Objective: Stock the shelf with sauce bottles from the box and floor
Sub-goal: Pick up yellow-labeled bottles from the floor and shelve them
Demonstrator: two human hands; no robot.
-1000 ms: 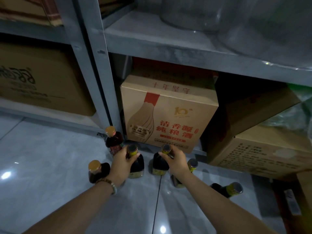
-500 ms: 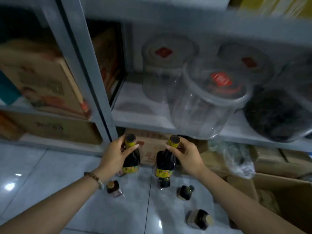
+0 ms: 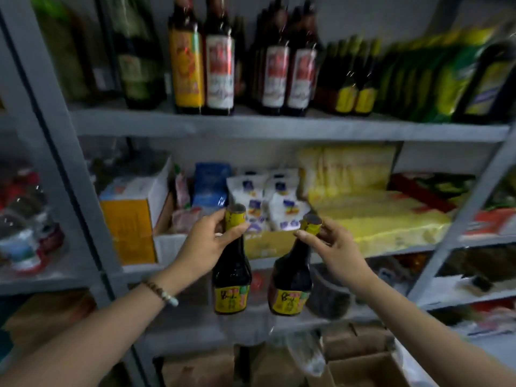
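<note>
Two dark sauce bottles hang in the air in front of a grey metal shelf [image 3: 279, 127], one in each of the person's hands; the head view is the only view.

The left hand [image 3: 206, 241] has its thumb and fingers curled round the yellow-wrapped neck of the left bottle [image 3: 231, 275], just under the cap. That bottle hangs close to upright, with a yellow label low on its body. A beaded bracelet [image 3: 162, 293] sits on the left wrist.

The right hand [image 3: 335, 247] pinches the yellow-wrapped top of the right bottle [image 3: 291, 277] between thumb and fingertips. This bottle tilts, its base swung toward the left bottle. The two bottles are just beside each other and not touching. Both are at the height of the middle boards and rest on nothing.

On the upper board stands a row of tall dark bottles [image 3: 217, 65] with red-and-white and yellow labels, blurred. The board behind the hands holds white packets [image 3: 268, 202], yellow packages [image 3: 377, 213] to their right and an orange and white box [image 3: 131, 219] to their left. Open cardboard boxes [image 3: 363, 364] lie at the bottom of the view.
</note>
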